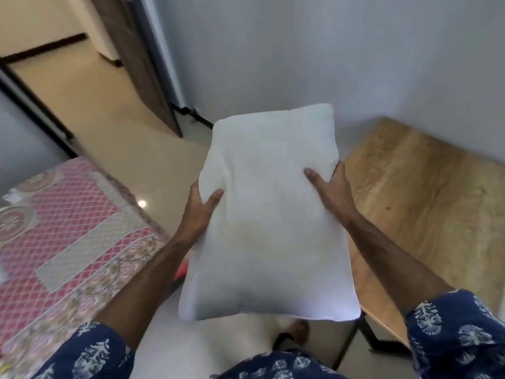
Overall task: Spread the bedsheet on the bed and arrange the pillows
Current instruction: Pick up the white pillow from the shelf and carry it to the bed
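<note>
One bed (68, 228) with a pink patterned sheet lay well left of the fingers, a wooden bench (426, 203) just right. The white pillow (267, 214) hung in the air, its long edges clamped by left hand (200, 212) and right hand (332, 192). Judging by this, carrying it level, then setting it squarely on the bed, would serve best.

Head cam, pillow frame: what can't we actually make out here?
- Fingers of the left hand and right hand: only thumbs and backs show; the white pillow hides the rest.
- Bed: cut off by the left and bottom edges, so the head end and any other pillows are out of view.
- Foot: mostly hidden under the pillow.
- Wooden table: cut off by the right edge.
</note>
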